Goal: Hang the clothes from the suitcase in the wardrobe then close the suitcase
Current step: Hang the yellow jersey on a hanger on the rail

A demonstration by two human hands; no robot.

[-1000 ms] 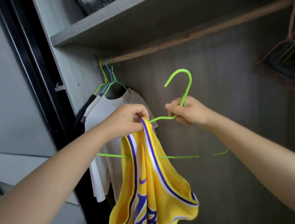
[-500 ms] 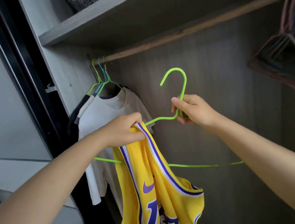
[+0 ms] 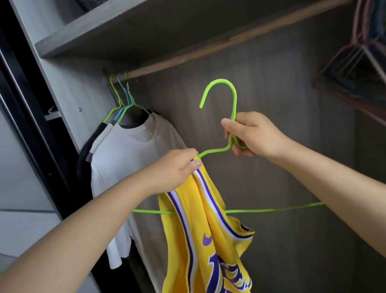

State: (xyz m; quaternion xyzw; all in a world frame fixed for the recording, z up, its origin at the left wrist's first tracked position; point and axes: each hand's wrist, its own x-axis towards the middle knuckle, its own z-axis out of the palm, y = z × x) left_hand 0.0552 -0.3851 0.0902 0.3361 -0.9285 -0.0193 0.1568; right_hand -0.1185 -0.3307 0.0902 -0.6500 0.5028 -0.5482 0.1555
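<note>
left forearm (image 3: 63, 248): bare from the lower frame edge up to the wrist, no sleeve in view
right forearm (image 3: 344, 179): bare likewise, no sleeve or cuff showing
left hand (image 3: 174, 171): ungloved, no ring visible on the fingers that showed
right hand (image 3: 254, 132): ungloved, no ring visible; short, unpainted thumbnail
wrists: both without watch, band or bracelet
upper arms and clothing: lay outside the frame, so what was worn could not be told

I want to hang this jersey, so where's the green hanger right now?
Head view, centre: green hanger held by the right hand, below the rod.
</note>
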